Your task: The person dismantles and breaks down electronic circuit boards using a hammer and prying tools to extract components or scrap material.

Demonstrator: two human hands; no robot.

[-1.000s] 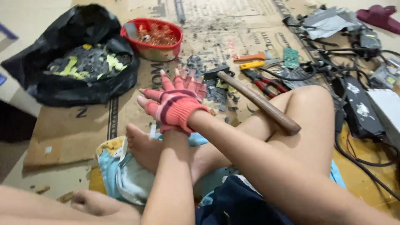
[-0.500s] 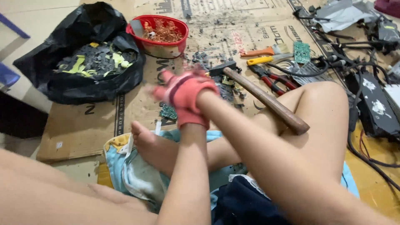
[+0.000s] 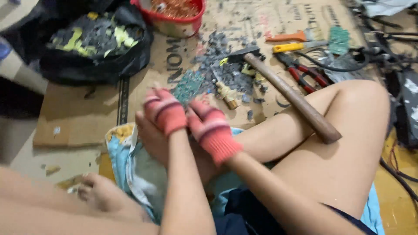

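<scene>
Both my hands wear red knit gloves with pale stripes. My left hand (image 3: 165, 111) and my right hand (image 3: 212, 130) hover side by side above my bare foot (image 3: 150, 139), fingers curled, nothing visible in them; both are blurred. Just beyond them on the cardboard lie a green circuit board (image 3: 188, 85) and a small tool with a yellowish handle (image 3: 226, 93). A hammer with a long wooden handle (image 3: 289, 95) rests against my right knee, its head in a pile of grey fragments (image 3: 226, 65).
A red bowl (image 3: 174, 17) of coppery bits stands at the back. A black bag (image 3: 96, 48) of grey and yellow scraps is at the left. Red-handled pliers (image 3: 307, 74), orange and yellow-handled tools (image 3: 289, 41), another green board (image 3: 338, 40) and black cables (image 3: 392, 61) lie right.
One second ago one gloved hand had its fingers spread with the other arm behind it. The hands then pressed together, and now sit apart side by side, lower and nearer my foot.
</scene>
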